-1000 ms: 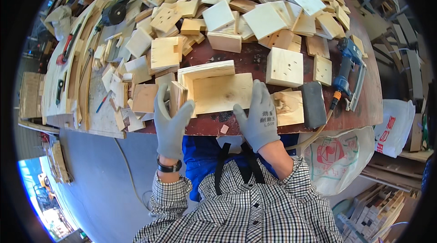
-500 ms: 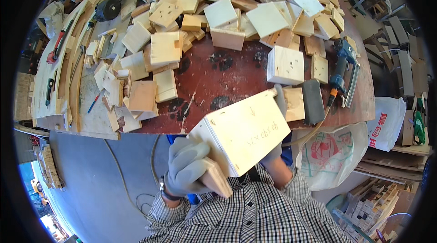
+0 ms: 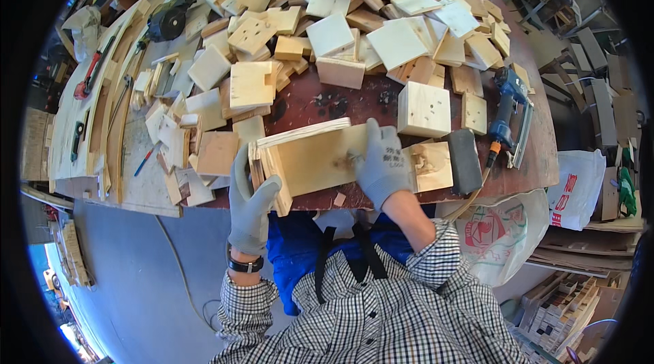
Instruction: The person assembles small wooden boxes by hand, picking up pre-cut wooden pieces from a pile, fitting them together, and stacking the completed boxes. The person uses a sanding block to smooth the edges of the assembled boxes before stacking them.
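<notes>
Spanning left hand [image 3: 248, 207] to right hand [image 3: 383, 169]: open wooden box [image 3: 310, 163].

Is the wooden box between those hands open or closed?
Open: the wooden box shows its inside between the left hand and right hand, with no panel across the side facing the camera.

In the middle of the frame, beyond the wooden assembly [image 3: 310, 172] at my fingers, a bare strip of the red table [image 3: 327, 99] gives me room for passing sideways. Toward the top, the pile of wooden pieces [image 3: 371, 20] closes the way; at the strip's left end stands a notched wooden block [image 3: 252, 86], at its right end a pale block [image 3: 425, 110]. Right of my right hand [image 3: 383, 166], a knotty board [image 3: 434, 168], then a dark grey block [image 3: 464, 161] and the nail gun [image 3: 506, 110] obstruct me
</notes>
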Demonstrator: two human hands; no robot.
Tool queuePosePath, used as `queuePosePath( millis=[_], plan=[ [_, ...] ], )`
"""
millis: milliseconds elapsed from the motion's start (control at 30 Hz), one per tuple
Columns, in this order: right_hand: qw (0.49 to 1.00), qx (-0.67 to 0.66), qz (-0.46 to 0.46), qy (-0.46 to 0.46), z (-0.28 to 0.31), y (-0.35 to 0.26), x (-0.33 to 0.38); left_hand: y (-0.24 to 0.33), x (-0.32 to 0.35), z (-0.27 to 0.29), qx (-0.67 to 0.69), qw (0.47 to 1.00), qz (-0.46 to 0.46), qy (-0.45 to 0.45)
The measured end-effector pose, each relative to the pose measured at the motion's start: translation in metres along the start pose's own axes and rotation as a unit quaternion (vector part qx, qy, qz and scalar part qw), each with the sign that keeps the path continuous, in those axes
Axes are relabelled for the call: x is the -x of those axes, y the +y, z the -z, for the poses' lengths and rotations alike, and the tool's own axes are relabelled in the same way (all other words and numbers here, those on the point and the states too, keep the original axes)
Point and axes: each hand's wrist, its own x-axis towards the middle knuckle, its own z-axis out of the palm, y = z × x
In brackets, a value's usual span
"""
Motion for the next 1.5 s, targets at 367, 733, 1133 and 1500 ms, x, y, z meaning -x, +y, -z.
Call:
queuePosePath(
  millis=[367, 733, 1133, 1500],
  plan=[
    [0.998, -0.060, -0.001, -0.007, 0.003, -0.004, -0.055, 0.012, -0.062, -0.017, -0.182, 0.968, -0.172, -0.028],
    [0.989, 0.109, -0.017, -0.100, 0.003, 0.000, -0.024, -0.030, -0.023, -0.006, -0.165, 0.981, -0.095, -0.030],
    [0.985, -0.065, 0.127, 0.097, 0.012, 0.007, 0.024, 0.013, 0.026, -0.048, -0.568, 0.742, -0.350, -0.070],
    [0.892, -0.421, -0.077, -0.144, -0.005, 0.010, 0.033, -0.021, 0.027, -0.036, -0.550, 0.756, -0.352, 0.030]
  ],
)
